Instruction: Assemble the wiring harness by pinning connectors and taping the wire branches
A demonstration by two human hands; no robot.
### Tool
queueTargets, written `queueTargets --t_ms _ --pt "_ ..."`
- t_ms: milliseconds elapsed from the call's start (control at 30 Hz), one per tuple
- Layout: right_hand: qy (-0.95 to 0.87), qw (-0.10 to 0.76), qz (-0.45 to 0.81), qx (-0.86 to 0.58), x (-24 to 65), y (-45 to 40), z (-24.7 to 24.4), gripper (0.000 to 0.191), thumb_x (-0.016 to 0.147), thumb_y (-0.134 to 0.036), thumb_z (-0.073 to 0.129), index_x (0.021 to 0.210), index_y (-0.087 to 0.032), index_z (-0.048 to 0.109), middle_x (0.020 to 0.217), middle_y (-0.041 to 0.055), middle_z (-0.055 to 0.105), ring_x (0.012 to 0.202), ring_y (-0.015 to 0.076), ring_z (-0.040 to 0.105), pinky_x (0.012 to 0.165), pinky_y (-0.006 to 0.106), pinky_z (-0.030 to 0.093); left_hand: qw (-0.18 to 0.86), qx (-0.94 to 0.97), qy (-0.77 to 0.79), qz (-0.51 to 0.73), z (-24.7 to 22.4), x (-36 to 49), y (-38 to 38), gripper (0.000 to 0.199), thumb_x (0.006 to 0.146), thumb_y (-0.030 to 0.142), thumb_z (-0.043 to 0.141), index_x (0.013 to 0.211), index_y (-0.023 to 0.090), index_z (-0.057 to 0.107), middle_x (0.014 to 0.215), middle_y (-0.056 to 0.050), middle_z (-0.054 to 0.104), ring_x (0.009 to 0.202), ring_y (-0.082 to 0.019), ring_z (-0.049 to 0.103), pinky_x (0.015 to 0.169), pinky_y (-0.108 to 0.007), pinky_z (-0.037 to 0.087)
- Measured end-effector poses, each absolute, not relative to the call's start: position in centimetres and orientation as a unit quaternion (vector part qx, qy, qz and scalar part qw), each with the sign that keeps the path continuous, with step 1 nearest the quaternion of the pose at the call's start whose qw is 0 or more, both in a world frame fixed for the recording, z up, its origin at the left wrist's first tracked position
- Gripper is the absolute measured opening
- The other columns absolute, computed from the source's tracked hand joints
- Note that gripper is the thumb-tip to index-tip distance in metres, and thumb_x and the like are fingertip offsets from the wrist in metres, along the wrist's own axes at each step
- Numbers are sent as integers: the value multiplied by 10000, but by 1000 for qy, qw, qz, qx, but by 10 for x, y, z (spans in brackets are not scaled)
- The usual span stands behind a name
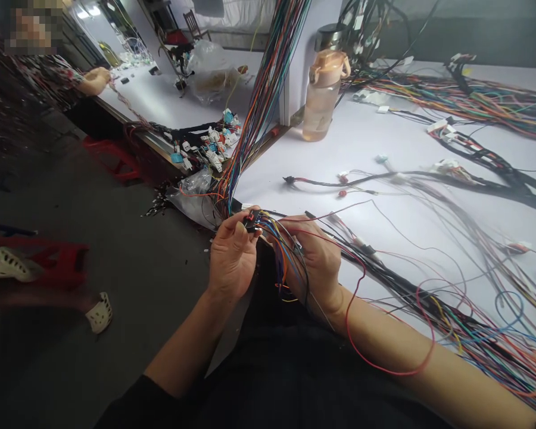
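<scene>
You are pinching a small black connector (251, 220) with red on its face between the thumb and fingers of your left hand (234, 256). Your right hand (315, 253) is closing around the coloured wires (277, 229) running out of the connector; you are hiding its fingertips, so I cannot tell which single wire they are gripping. You are holding the connector up in front of your body, near the edge of the white desk (268, 179). A red wire (402, 373) is looping over your right forearm. Beyond your hands, a thick wire bundle (268, 77) is rising steeply, and a bottle (319, 110) is standing upright beside it. A dark-wrapped harness (388, 283) is lying to your right. Farther left, a co-worker's hand (97, 80) is reaching over another work surface.
</scene>
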State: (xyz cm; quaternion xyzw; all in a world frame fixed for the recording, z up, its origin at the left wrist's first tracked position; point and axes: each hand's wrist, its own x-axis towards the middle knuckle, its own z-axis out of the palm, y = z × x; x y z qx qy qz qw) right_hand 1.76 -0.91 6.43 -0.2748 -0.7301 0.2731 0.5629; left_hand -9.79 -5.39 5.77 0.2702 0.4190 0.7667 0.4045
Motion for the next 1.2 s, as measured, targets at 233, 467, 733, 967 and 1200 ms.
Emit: queueTargets --t_ms 233,467,733,967,1200 --pt "-756 548 249 -257 23 -8 66 86 915 -148 567 916 -190 641 876 34 716 808 133 672 713 247 551 384 285 416 773 55 -95 -53 196 727 354 789 905 297 731 1103 1 704 1055 -185 651 1030 -402 460" --pt "-745 539 292 -264 27 -14 64 124 900 -126 575 921 -215 658 845 7 715 802 135 669 747 253 558 344 329 423 771 50 -94 -59 181 720 300 797 890 319 740 1144 -11 672 1170 -239 596 1020 -436 467" --pt "-701 537 391 -259 32 -23 56 154 889 -119 573 885 -212 696 845 23 721 797 145 677 740 293 571 382 293 421 769 43 -84 -69 196 711 294 804 893 325 735 1137 1 677 1080 -191 637 999 -392 484" --pt "-708 507 386 -304 41 -23 53 131 865 -105 603 866 -200 692 857 16 730 778 131 680 742 258 568 395 274 434 762 38 -80 -70 180 727 316 791 897 306 732 1142 1 671 1085 -177 629 1030 -385 455" --pt "-735 492 385 -264 48 -30 56 163 888 -99 571 914 -215 683 832 10 695 764 120 655 725 248 558 375 288 459 752 38 -74 -80 180 707 309 806 870 294 730 1094 -9 663 1108 -213 618 1010 -424 472"
